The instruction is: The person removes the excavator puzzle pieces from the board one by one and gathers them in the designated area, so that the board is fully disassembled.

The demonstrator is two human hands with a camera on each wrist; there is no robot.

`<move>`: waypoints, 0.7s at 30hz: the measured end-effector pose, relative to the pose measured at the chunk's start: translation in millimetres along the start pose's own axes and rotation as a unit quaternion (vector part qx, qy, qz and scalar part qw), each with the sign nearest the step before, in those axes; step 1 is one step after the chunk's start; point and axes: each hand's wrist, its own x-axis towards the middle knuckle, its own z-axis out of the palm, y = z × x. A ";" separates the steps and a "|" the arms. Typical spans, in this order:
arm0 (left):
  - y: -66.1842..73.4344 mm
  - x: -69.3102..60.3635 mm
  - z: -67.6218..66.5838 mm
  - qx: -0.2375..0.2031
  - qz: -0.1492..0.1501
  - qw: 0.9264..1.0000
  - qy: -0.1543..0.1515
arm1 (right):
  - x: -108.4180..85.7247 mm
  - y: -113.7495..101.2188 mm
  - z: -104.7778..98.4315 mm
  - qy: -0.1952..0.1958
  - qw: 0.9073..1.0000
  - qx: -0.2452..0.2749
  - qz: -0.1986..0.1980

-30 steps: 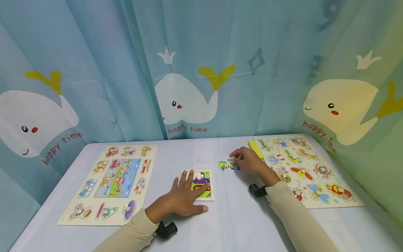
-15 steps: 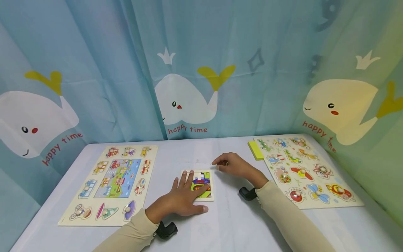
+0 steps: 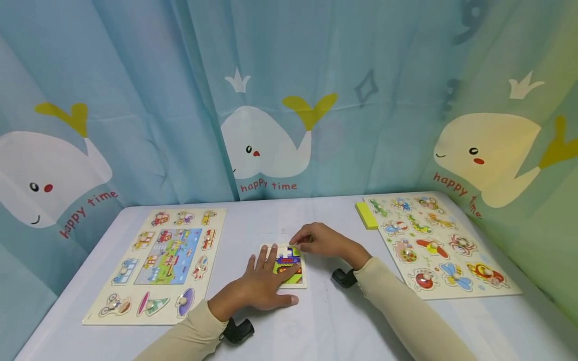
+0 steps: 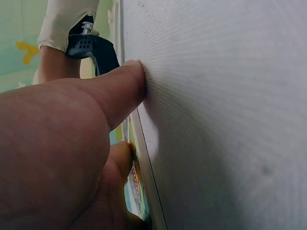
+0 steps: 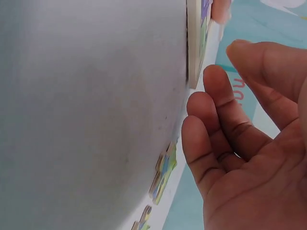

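Note:
My left hand [image 3: 266, 281] rests with spread fingers across a small tray puzzle [image 3: 304, 278] showing a purple tractor on green. It covers the puzzle's left and lower parts. My right hand [image 3: 322, 240] is at the puzzle's upper right corner, its fingertips at the green corner piece [image 3: 295, 248]. In the right wrist view, the fingers of the right hand [image 5: 249, 143] are loosely bent, with nothing visible between them. That view also shows a loose puzzle piece [image 5: 164, 173] and another puzzle piece [image 5: 142, 219] lying on the table, both hidden behind the hand in the head view.
A knob puzzle board with vehicles [image 3: 146, 250] lies on the left. On the right lies an insect knob puzzle board [image 3: 433, 260], with a yellow-green block [image 3: 366, 215] against its left edge. A whale-print curtain [image 3: 266, 95] hangs behind the white table [image 3: 253, 215].
From beside the two loose pieces, my right hand has moved left and slightly down to the tray puzzle's upper right corner. The left hand stays in place on the puzzle.

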 end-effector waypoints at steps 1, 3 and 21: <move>-0.1 0.0 0.0 0.001 0.000 1.000 0.001 | 0.7 -0.8 0.5 -0.002 1.000 -0.002 0.000; -0.2 -0.1 0.1 0.002 0.001 1.000 0.002 | 2.2 -2.1 1.6 -0.007 1.000 -0.007 0.003; -1.1 -0.7 1.3 0.008 0.002 1.000 0.004 | 12.5 -2.4 9.6 -0.036 0.994 -0.096 -0.049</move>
